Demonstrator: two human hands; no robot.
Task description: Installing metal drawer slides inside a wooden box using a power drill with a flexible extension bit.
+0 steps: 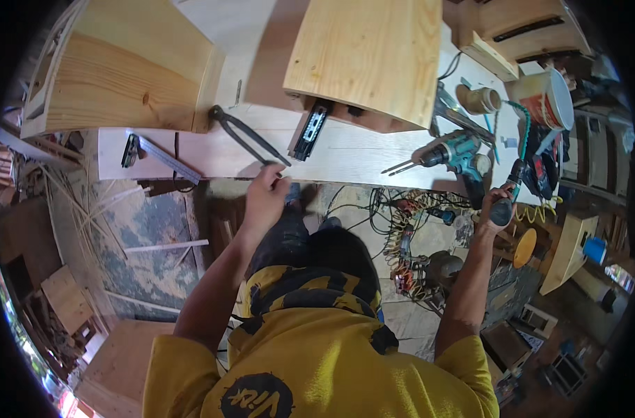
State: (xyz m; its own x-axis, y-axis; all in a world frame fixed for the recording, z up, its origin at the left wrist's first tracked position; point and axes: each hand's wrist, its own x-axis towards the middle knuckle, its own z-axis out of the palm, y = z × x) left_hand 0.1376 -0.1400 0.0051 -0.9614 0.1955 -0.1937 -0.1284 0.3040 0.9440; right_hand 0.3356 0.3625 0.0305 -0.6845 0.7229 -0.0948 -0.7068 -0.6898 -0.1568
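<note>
On the pale board (pixel 359 155), dark pincers (pixel 242 127) are laid far-left of the nearer left hand (pixel 265 195), handles slanting near-right toward its half-curled fingers; contact cannot be told. A black-and-teal tool (pixel 516 174) is enclosed by the right hand's (pixel 487 212) fingers.

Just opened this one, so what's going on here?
A person in a yellow shirt is at a workbench, the right grip closed around a teal-and-black tool. The left grip is by the handle ends of the pincers; whether it holds them is hard to tell. A teal drill lies on the workbench near a wooden box.
</note>
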